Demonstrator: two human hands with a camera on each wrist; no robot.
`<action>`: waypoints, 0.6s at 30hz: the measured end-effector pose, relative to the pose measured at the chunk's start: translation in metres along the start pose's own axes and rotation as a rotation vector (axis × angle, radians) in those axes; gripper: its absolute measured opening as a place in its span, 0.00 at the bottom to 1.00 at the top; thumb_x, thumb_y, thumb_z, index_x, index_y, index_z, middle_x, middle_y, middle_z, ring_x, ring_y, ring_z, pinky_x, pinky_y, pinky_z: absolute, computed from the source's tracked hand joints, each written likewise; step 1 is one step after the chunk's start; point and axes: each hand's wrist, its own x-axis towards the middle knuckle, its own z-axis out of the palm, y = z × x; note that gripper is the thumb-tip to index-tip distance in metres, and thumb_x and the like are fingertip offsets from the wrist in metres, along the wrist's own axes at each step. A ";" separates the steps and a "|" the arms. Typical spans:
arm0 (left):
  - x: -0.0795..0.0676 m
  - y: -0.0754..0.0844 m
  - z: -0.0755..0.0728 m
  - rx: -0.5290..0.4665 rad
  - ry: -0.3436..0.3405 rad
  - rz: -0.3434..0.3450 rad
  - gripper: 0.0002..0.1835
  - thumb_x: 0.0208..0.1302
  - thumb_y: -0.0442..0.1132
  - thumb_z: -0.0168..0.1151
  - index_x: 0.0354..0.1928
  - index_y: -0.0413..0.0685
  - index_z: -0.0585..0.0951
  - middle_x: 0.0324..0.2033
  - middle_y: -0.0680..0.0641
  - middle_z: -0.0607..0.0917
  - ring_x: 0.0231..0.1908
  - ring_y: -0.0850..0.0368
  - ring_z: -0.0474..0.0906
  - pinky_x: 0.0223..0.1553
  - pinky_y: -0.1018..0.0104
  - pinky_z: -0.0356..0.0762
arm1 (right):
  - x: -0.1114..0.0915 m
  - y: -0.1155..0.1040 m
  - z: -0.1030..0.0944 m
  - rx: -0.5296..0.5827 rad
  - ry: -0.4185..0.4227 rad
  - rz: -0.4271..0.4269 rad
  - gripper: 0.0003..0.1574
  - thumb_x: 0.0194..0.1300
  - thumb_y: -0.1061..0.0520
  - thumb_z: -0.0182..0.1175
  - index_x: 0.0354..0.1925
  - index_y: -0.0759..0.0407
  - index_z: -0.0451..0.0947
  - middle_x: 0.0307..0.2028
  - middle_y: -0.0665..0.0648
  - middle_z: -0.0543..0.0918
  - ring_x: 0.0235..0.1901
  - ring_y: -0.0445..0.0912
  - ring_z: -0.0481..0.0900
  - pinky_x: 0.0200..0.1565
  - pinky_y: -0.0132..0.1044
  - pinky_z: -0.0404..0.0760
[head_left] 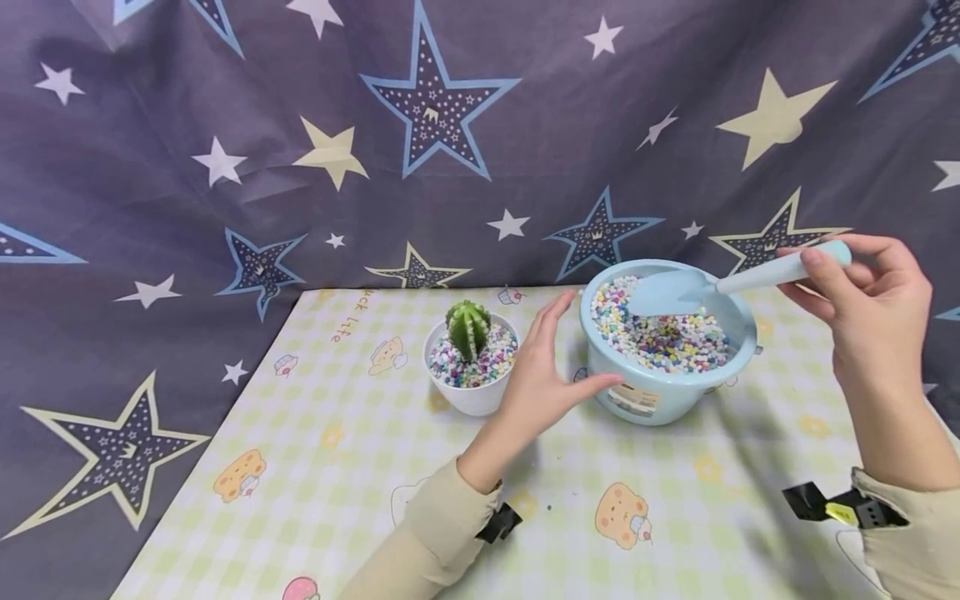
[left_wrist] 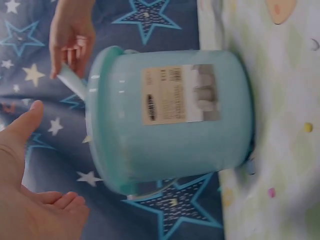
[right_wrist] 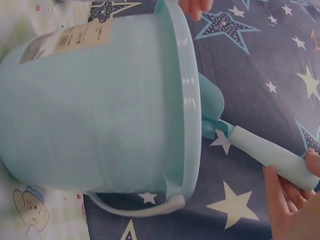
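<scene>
My right hand (head_left: 873,292) grips the pale handle of a light blue hand shovel (head_left: 671,292), also plain in the right wrist view. The shovel's blade is over a light blue bucket (head_left: 637,404) that holds multicoloured pebbles (head_left: 690,354). My left hand (head_left: 540,375) is spread beside the bucket's left side, its thumb and fingers apart with nothing between them. Left of that hand stands a white pot (head_left: 476,402) with similar pebbles and a small green cactus (head_left: 468,329). The left hand partly overlaps the pot's right edge in the head view.
The table has a green checked cloth (head_left: 300,450) with cartoon prints. Behind it hangs a dark curtain (head_left: 262,100) with stars. A few loose pebbles (left_wrist: 308,127) lie on the cloth before the bucket. The bucket's handle (right_wrist: 135,211) hangs down at its side.
</scene>
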 end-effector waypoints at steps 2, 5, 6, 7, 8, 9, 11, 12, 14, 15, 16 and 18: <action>0.004 -0.005 0.008 0.000 -0.021 -0.039 0.59 0.47 0.51 0.80 0.78 0.58 0.54 0.76 0.53 0.60 0.75 0.53 0.59 0.76 0.52 0.60 | 0.001 -0.002 -0.004 -0.020 -0.001 -0.001 0.14 0.57 0.76 0.65 0.42 0.73 0.75 0.30 0.64 0.90 0.28 0.50 0.90 0.31 0.37 0.88; 0.009 -0.012 0.019 -0.014 -0.043 -0.083 0.61 0.48 0.53 0.80 0.79 0.59 0.51 0.78 0.54 0.56 0.77 0.53 0.56 0.76 0.52 0.58 | 0.003 -0.004 -0.012 -0.020 -0.013 0.002 0.13 0.59 0.76 0.63 0.43 0.72 0.74 0.30 0.64 0.90 0.29 0.50 0.90 0.31 0.37 0.88; 0.010 -0.015 0.023 -0.021 -0.047 -0.098 0.61 0.48 0.53 0.79 0.79 0.59 0.51 0.78 0.55 0.55 0.77 0.54 0.55 0.77 0.52 0.57 | 0.004 -0.004 -0.015 -0.026 -0.016 0.009 0.13 0.59 0.76 0.62 0.43 0.72 0.74 0.30 0.63 0.90 0.29 0.49 0.90 0.31 0.37 0.88; 0.010 -0.017 0.026 -0.025 -0.050 -0.110 0.60 0.49 0.54 0.79 0.79 0.60 0.51 0.79 0.57 0.54 0.77 0.54 0.54 0.77 0.51 0.57 | 0.005 -0.005 -0.019 -0.027 -0.022 0.020 0.13 0.60 0.76 0.62 0.43 0.71 0.74 0.31 0.62 0.90 0.29 0.49 0.91 0.31 0.37 0.88; 0.011 -0.019 0.030 -0.031 -0.051 -0.119 0.60 0.49 0.54 0.79 0.79 0.60 0.51 0.79 0.57 0.53 0.77 0.55 0.54 0.77 0.51 0.57 | 0.005 -0.006 -0.022 -0.029 -0.027 0.028 0.13 0.60 0.76 0.61 0.44 0.70 0.74 0.31 0.62 0.90 0.30 0.49 0.91 0.31 0.36 0.88; 0.011 -0.021 0.032 -0.035 -0.051 -0.126 0.60 0.49 0.54 0.79 0.79 0.60 0.51 0.79 0.58 0.53 0.77 0.54 0.53 0.77 0.51 0.57 | 0.006 -0.006 -0.025 -0.042 -0.032 0.034 0.13 0.61 0.75 0.62 0.44 0.70 0.74 0.32 0.61 0.91 0.31 0.48 0.91 0.32 0.36 0.88; 0.011 -0.025 0.037 -0.042 -0.048 -0.137 0.60 0.50 0.55 0.78 0.79 0.60 0.51 0.79 0.58 0.52 0.77 0.54 0.53 0.77 0.50 0.57 | 0.008 -0.006 -0.032 -0.069 -0.051 0.047 0.13 0.62 0.73 0.62 0.45 0.68 0.74 0.33 0.60 0.91 0.32 0.47 0.91 0.33 0.34 0.88; 0.011 -0.026 0.039 -0.049 -0.048 -0.146 0.60 0.50 0.55 0.78 0.79 0.60 0.51 0.79 0.59 0.52 0.77 0.54 0.53 0.77 0.50 0.56 | 0.010 -0.006 -0.035 -0.082 -0.065 0.048 0.14 0.62 0.73 0.62 0.46 0.68 0.74 0.34 0.59 0.91 0.33 0.46 0.91 0.33 0.33 0.88; 0.011 -0.028 0.041 -0.057 -0.049 -0.153 0.60 0.50 0.55 0.78 0.79 0.59 0.50 0.79 0.59 0.51 0.78 0.54 0.53 0.77 0.49 0.56 | 0.014 -0.005 -0.041 -0.088 -0.099 0.040 0.13 0.63 0.73 0.61 0.47 0.68 0.74 0.34 0.59 0.91 0.33 0.46 0.91 0.34 0.33 0.88; 0.011 -0.028 0.041 -0.059 -0.049 -0.155 0.60 0.50 0.55 0.78 0.79 0.60 0.50 0.79 0.60 0.51 0.77 0.54 0.53 0.77 0.49 0.56 | 0.016 -0.004 -0.044 -0.088 -0.116 0.037 0.13 0.63 0.74 0.60 0.47 0.68 0.74 0.34 0.59 0.91 0.32 0.46 0.91 0.33 0.33 0.88; 0.011 -0.028 0.042 -0.061 -0.048 -0.156 0.60 0.50 0.55 0.78 0.79 0.60 0.50 0.79 0.60 0.51 0.77 0.54 0.53 0.77 0.49 0.56 | 0.019 -0.003 -0.047 -0.075 -0.136 0.036 0.13 0.63 0.75 0.59 0.46 0.69 0.74 0.34 0.60 0.91 0.32 0.47 0.91 0.33 0.34 0.88; 0.012 -0.029 0.042 -0.062 -0.045 -0.156 0.59 0.50 0.55 0.78 0.79 0.60 0.51 0.79 0.60 0.51 0.77 0.54 0.53 0.77 0.49 0.57 | 0.023 0.003 -0.051 -0.043 -0.180 0.043 0.12 0.64 0.77 0.56 0.46 0.71 0.74 0.35 0.62 0.91 0.34 0.48 0.91 0.35 0.35 0.88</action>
